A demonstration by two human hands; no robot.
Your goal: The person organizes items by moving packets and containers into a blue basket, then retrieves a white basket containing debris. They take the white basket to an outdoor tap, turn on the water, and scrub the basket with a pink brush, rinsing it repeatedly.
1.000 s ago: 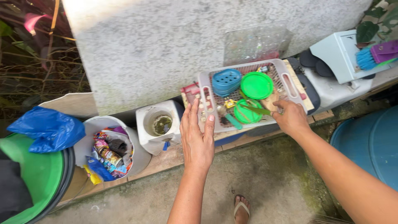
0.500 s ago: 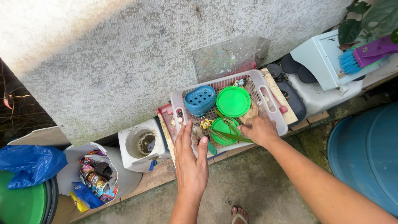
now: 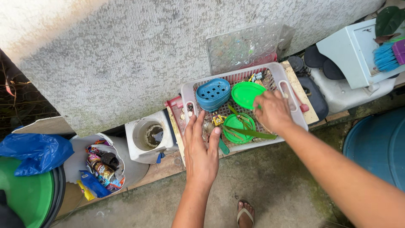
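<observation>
- Since the earlier frame, both hands have pushed further over the grey plastic basket (image 3: 291, 95) at centre frame; the right hand (image 3: 273, 110) has shifted from the lower green lid up toward the upper one.
- Left hand (image 3: 201, 150), lower centre, lies flat with fingers spread, grasping nothing, fingertips on the basket's near-left rim beside a small yellow trinket (image 3: 218, 120).
- Right hand is curled, fingers bent down at the edge of the upper green lid (image 3: 245, 93); whether it actually pinches the lid or something under it I cannot tell.
- Inside the basket: a blue soap case (image 3: 213, 93) at upper left, a second green lid (image 3: 237, 126) below, with a long green leaf (image 3: 252, 133) lying across it.
- Judged from this, the step in hand is sorting through the basket's contents, left hand steadying it.
- Next would call for a firm pinch on the lid's rim and a clean lift clear of the leaf.
- Left of the basket stands a white container (image 3: 148, 137) holding murky water; a clear tray (image 3: 247, 44) leans on the wall behind.
</observation>
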